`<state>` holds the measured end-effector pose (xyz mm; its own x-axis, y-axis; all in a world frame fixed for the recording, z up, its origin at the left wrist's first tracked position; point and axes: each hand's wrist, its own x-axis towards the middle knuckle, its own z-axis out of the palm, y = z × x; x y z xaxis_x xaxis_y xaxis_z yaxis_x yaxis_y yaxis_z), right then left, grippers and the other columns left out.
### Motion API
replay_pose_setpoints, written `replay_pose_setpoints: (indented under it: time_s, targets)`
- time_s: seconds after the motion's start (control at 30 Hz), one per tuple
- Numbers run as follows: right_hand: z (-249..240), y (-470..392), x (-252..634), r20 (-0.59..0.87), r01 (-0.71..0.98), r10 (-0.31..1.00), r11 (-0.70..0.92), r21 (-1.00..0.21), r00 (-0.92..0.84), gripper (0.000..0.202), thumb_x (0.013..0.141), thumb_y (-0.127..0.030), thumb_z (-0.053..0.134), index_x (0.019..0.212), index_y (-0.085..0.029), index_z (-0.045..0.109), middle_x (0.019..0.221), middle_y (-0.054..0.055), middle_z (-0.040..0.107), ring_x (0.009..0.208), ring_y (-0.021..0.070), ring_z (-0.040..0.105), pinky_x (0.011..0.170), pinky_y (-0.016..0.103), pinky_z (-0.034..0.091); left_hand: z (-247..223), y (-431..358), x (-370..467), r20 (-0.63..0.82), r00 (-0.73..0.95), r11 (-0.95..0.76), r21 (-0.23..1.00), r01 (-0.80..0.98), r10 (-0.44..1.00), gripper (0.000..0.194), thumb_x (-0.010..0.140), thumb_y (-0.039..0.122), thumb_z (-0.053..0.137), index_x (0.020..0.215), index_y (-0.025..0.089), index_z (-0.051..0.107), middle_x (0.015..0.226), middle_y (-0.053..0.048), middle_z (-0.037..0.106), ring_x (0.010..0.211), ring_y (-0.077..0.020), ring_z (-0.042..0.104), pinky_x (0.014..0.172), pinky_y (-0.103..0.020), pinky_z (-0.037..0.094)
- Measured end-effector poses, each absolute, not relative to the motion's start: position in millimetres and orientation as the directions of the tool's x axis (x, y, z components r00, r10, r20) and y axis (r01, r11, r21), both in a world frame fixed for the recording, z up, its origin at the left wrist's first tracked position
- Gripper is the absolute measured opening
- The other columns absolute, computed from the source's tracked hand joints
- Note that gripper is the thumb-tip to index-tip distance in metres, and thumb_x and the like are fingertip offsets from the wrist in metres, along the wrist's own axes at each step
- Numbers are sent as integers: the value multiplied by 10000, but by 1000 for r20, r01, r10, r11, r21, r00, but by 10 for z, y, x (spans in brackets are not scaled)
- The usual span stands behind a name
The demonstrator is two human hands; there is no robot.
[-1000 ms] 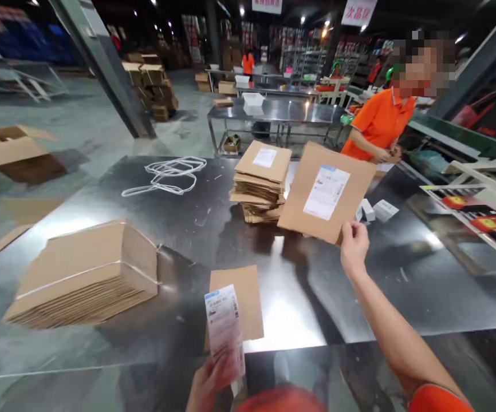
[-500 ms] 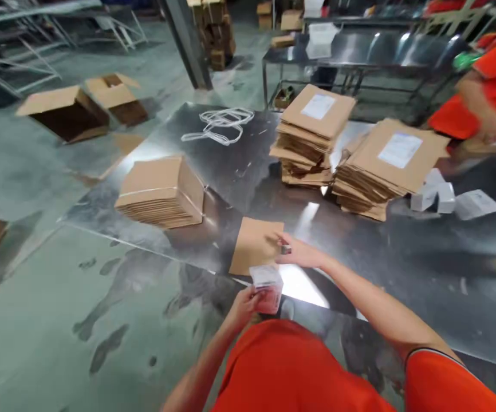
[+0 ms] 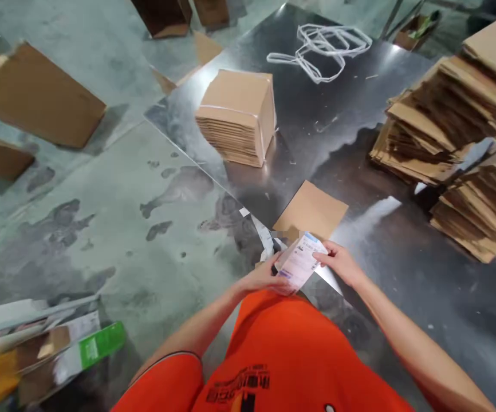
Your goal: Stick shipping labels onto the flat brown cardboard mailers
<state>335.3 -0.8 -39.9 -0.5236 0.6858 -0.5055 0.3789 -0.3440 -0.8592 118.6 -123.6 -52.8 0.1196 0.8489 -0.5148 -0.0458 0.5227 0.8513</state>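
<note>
My left hand (image 3: 263, 278) is wrapped round a thick stack of printed shipping labels (image 3: 300, 264), held at the table's near edge, in front of my body. At the stack's upper right edge, the thumb and fingers of my right hand (image 3: 341, 264) pinch the top label; whether it is lifted off, I cannot tell. Just beyond the labels a flat brown cardboard mailer (image 3: 314, 205) lies on the metal table (image 3: 385, 303). Part of its near edge is hidden behind the stack.
A strapped bundle of flat cardboard (image 3: 237, 117) sits further back on the table, with a loose white strap (image 3: 327, 48) beyond. Piles of cardboard mailers (image 3: 441, 120) stand at right. Open boxes (image 3: 46, 97) and a bin of scraps (image 3: 46, 366) are on the left.
My right hand has come from over the cardboard mailer to the label stack, which is now between both hands. The view has turned down and left.
</note>
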Motion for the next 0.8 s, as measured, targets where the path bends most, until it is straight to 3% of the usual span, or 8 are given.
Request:
replay_pose_setpoints:
  time_s: [0.1, 0.2, 0.27, 0.4, 0.5, 0.57, 0.63, 0.8]
  targets:
    - [-381, -266, 3208, -556, 433, 669, -366, -824, -494, 397, 668, -554, 715, 650, -208, 521, 574, -43, 513, 569, 129, 465, 539, 266, 382, -561, -1110, 1264, -512, 114, 524, 818, -239, 851, 924, 633, 276, 819, 1461, 182, 419, 1421, -127, 524, 1196, -282, 555, 998, -388, 454]
    - [-319, -437, 3124, -573, 485, 689, -354, -800, -443, 376, 690, -544, 696, 647, -216, 516, 553, -44, 497, 543, 125, 432, 514, 261, 338, -553, -967, 1360, -520, 75, 513, 794, -326, 851, 821, 625, 273, 812, 1374, 166, 495, 1288, -121, 575, 991, -222, 617, 875, -348, 489]
    - [-269, -479, 3121, -582, 505, 695, -353, -788, -423, 365, 711, -539, 685, 656, -216, 522, 569, -40, 508, 547, 125, 432, 515, 260, 332, -539, -910, 1373, -510, 78, 507, 804, -310, 856, 724, 637, 271, 795, 1309, 171, 544, 1219, -104, 583, 868, -177, 613, 800, -319, 490]
    - [-210, -491, 3171, -608, 530, 659, -354, -770, -443, 363, 737, -529, 676, 657, -212, 517, 590, -39, 514, 573, 134, 463, 542, 265, 359, -478, -855, 1283, -447, 139, 466, 867, -174, 884, 781, 620, 247, 801, 1351, 235, 525, 1267, -87, 534, 846, -146, 585, 771, -281, 469]
    - [-202, -505, 3190, -604, 554, 648, -320, -769, -464, 365, 762, -527, 659, 656, -209, 513, 597, -38, 513, 594, 141, 477, 560, 268, 366, -411, -820, 1221, -395, 198, 419, 903, -99, 897, 397, 664, 252, 740, 1050, 176, 691, 1026, -48, 632, 825, -155, 567, 737, -255, 444]
    - [-185, -509, 3189, -579, 568, 655, -267, -778, -485, 367, 782, -522, 643, 651, -206, 510, 600, -39, 502, 602, 138, 469, 564, 262, 357, -391, -817, 1218, -421, 204, 444, 892, -85, 884, 158, 693, 277, 693, 781, 148, 671, 743, -1, 600, 697, -138, 524, 628, -235, 398]
    - [-155, -497, 3188, -541, 565, 659, -207, -799, -523, 330, 806, -505, 628, 707, -201, 544, 647, -36, 525, 629, 134, 476, 582, 255, 365, -403, -837, 1252, -455, 178, 474, 876, -83, 872, 168, 711, 289, 660, 651, 153, 581, 597, 37, 492, 593, -111, 440, 543, -231, 316]
    - [-132, -415, 3239, -472, 570, 647, -70, -819, -599, 248, 873, -442, 551, 836, -202, 599, 737, -23, 579, 685, 135, 517, 621, 244, 392, -500, -903, 1427, -514, 52, 516, 854, -69, 856, 227, 710, 315, 648, 611, 169, 505, 575, 57, 417, 585, -103, 391, 538, -236, 275]
